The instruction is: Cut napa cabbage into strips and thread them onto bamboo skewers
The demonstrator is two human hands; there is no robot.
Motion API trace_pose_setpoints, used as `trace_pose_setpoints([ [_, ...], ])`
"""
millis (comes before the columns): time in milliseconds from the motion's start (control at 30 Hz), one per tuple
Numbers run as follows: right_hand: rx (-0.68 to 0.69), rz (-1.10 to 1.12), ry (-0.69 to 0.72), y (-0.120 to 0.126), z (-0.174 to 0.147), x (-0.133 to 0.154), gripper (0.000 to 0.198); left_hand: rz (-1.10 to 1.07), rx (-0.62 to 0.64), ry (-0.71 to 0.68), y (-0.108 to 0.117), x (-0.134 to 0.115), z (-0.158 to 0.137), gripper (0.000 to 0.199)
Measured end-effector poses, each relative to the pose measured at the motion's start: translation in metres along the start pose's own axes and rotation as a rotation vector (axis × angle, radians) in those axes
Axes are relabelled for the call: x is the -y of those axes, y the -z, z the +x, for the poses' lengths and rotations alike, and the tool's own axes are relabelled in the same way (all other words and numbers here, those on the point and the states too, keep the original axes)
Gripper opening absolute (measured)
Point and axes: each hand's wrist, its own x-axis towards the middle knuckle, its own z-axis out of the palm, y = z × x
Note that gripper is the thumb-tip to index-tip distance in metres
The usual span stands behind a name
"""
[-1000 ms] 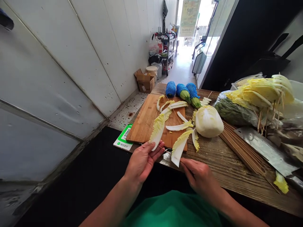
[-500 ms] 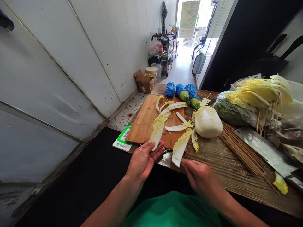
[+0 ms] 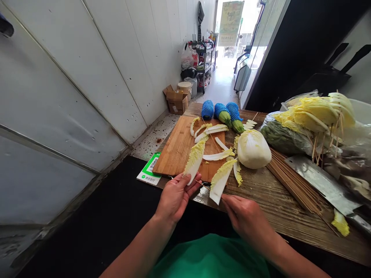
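Note:
Between thumb and fingers, my left hand pinches the white base of a cabbage leaf piece with a frilly yellow edge. A thin wooden skewer runs between my two hands, its left tip at the held leaf. Threaded on the skewer, a second cabbage leaf piece sits just beside my right hand, whose fingers are closed on the skewer's right end. Several more cabbage strips lie on the wooden cutting board in front of my hands.
Right of the board stands a cabbage head. Beyond it lie a bundle of skewers, a cleaver and a pile of skewered cabbage. Zucchinis in blue foam nets are at the back of the wooden table.
The leaf piece in my left hand has tilted slightly to the right. Both hands keep their grips, and the view has shifted a little.

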Motion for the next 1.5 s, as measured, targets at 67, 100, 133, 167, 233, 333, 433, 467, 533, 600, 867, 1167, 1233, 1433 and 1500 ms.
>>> trace_pose_setpoints([
  [67, 0.022, -0.039, -0.008, 0.000, 0.000, 0.000, 0.027, 0.011, 0.009, -0.003, 0.000, 0.001, 0.001, 0.012],
  [100, 0.035, -0.060, -0.012, 0.000, 0.001, 0.000, 0.027, 0.016, 0.016, -0.004, 0.001, 0.002, 0.001, 0.013],
  [133, 0.048, -0.080, -0.016, 0.001, 0.001, 0.001, 0.026, 0.021, 0.024, -0.004, 0.001, 0.002, 0.002, 0.014],
  [167, 0.057, -0.097, -0.020, 0.001, 0.001, 0.001, 0.026, 0.026, 0.030, -0.004, 0.001, 0.003, 0.003, 0.015],
  [233, 0.069, -0.119, -0.021, 0.003, 0.002, 0.002, 0.025, 0.034, 0.036, -0.002, 0.001, 0.004, 0.004, 0.015],
  [333, 0.083, -0.131, -0.019, 0.005, 0.003, 0.003, 0.024, 0.043, 0.043, -0.001, 0.002, 0.005, 0.005, 0.015],
  [433, 0.099, -0.132, -0.035, 0.005, 0.004, 0.003, 0.024, 0.047, 0.053, 0.008, 0.002, 0.006, 0.005, 0.015],
  [467, 0.104, -0.131, -0.041, 0.005, 0.005, 0.003, 0.023, 0.049, 0.056, 0.011, 0.002, 0.006, 0.006, 0.015],
  [533, 0.110, -0.132, -0.050, 0.005, 0.006, 0.003, 0.023, 0.056, 0.060, 0.016, 0.002, 0.007, 0.006, 0.014],
  [600, 0.112, -0.138, -0.056, 0.006, 0.007, 0.005, 0.023, 0.068, 0.065, 0.016, 0.003, 0.008, 0.008, 0.013],
  [867, 0.097, -0.195, -0.041, 0.004, 0.010, 0.005, 0.024, 0.112, 0.086, 0.034, 0.003, 0.010, 0.011, 0.012],
  [1167, 0.037, -0.119, -0.033, -0.001, 0.013, 0.004, 0.025, 0.052, 0.124, 0.058, -0.001, 0.006, 0.003, 0.016],
  [1233, 0.036, -0.117, -0.036, -0.001, 0.013, 0.004, 0.025, -0.007, 0.120, 0.043, -0.001, 0.006, 0.000, 0.025],
  [1433, 0.022, -0.174, -0.011, 0.000, 0.012, 0.004, 0.025, 0.085, 0.067, -0.064, 0.000, 0.012, -0.002, 0.016],
  [1500, 0.032, -0.202, 0.009, 0.001, 0.012, 0.003, 0.025, 0.116, 0.049, -0.083, 0.001, 0.014, 0.000, 0.016],
])
